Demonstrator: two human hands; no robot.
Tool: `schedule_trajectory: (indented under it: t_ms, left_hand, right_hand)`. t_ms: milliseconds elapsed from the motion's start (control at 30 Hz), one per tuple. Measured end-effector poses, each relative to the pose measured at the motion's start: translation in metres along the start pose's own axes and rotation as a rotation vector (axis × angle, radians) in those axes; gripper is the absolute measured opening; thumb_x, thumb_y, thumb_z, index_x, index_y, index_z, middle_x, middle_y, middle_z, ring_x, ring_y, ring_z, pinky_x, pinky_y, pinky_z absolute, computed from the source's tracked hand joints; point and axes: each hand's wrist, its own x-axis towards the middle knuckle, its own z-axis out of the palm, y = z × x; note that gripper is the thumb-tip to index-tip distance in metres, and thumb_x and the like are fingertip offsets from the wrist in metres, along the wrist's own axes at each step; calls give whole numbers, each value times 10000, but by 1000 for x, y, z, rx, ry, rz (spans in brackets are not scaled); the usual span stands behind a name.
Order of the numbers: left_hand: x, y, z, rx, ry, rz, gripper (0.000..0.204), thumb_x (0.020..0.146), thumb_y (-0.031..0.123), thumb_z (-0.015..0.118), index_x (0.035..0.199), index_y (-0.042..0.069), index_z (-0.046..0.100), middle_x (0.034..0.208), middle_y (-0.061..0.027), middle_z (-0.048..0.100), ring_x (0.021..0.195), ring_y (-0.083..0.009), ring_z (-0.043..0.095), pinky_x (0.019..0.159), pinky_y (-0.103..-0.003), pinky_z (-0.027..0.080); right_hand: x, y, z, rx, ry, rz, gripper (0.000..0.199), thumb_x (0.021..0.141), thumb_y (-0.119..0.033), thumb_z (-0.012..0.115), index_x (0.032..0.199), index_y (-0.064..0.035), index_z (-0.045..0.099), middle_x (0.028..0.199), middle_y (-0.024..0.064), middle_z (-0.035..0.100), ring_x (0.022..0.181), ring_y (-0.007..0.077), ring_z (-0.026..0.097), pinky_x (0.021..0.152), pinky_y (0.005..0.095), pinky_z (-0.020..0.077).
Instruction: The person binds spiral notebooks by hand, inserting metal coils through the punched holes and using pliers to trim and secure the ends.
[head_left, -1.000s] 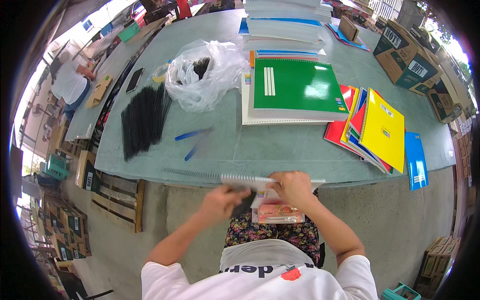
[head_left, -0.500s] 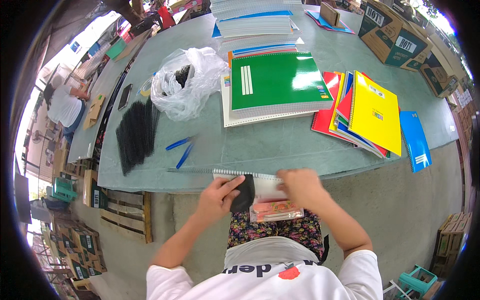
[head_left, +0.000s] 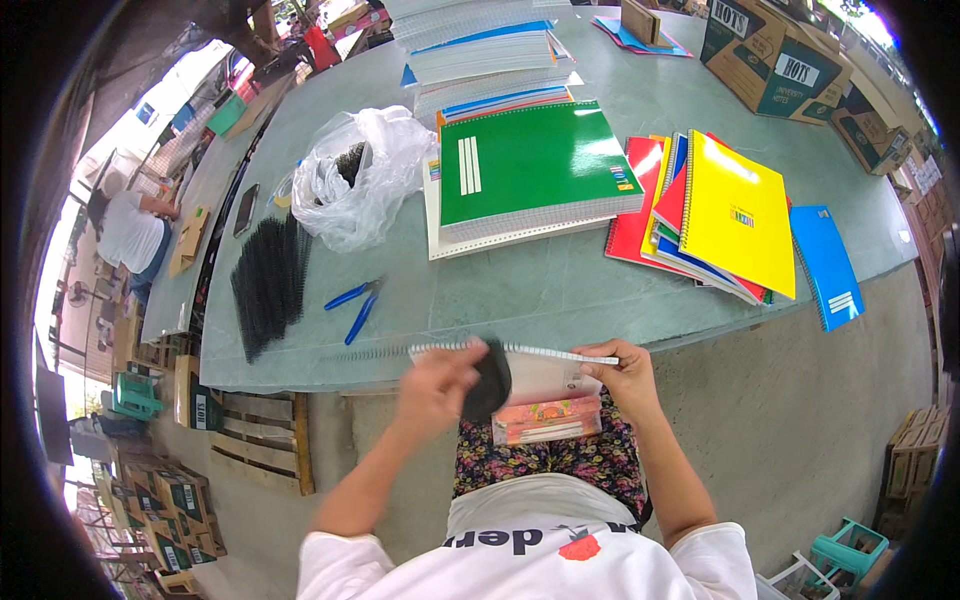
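Note:
At the table's front edge I hold a notebook [head_left: 545, 373] by its right end, my right hand [head_left: 628, 378] pinching the punched top edge. A dark spiral coil [head_left: 372, 353] runs along that edge and sticks out past it on the left. My left hand [head_left: 432, 390] is at the left part of the notebook, beside the coil, its fingers smeared by motion. Next to it is a black rounded piece [head_left: 488, 385] whose kind I cannot make out. Below, a pink patterned packet [head_left: 545, 418] lies by my lap. Blue-handled pliers [head_left: 358, 308] lie with their handles apart on the table.
A bundle of black coils [head_left: 270, 280] and a clear plastic bag [head_left: 365, 190] lie left. A green notebook [head_left: 530, 165] tops a stack ahead; yellow [head_left: 740, 210] and blue [head_left: 827, 268] notebooks lie right. Cartons [head_left: 775, 65] stand far right. Another person [head_left: 133, 230] is at the left.
My right hand has moved slightly right, to the notebook's end, and pinches its edge. My left hand has shifted and is blurred near the coil. The whole view has turned a little.

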Motion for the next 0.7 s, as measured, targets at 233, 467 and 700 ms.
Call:
schedule_trajectory:
  t_ms: [233, 467, 700]
  left_hand:
    - [5, 9, -1, -67, 35, -146, 371, 762, 43, 599, 1117, 148, 628, 910, -106, 600, 752, -256, 582, 726, -335, 474]
    - [23, 35, -4, -60, 241, -161, 357, 768, 37, 596, 1107, 145, 630, 836, -93, 577, 750, -227, 585, 666, -318, 489]
    - [34, 46, 3, -113, 355, -156, 288, 769, 71, 630, 1055, 107, 646, 919, -73, 624, 781, -263, 583, 720, -343, 486]
  right_hand:
    - [0, 5, 2, -36, 53, -11, 153, 738, 95, 618, 865, 11, 633, 934, 136, 664, 851, 145, 618, 779, 268, 490]
    - [0, 2, 5, 9, 79, -15, 135, 749, 90, 616, 858, 11, 628, 910, 137, 667, 839, 148, 621, 772, 272, 492]
    - [0, 3, 8, 1, 95, 22, 143, 753, 86, 613, 874, 13, 629, 912, 133, 666, 824, 139, 618, 763, 269, 492]
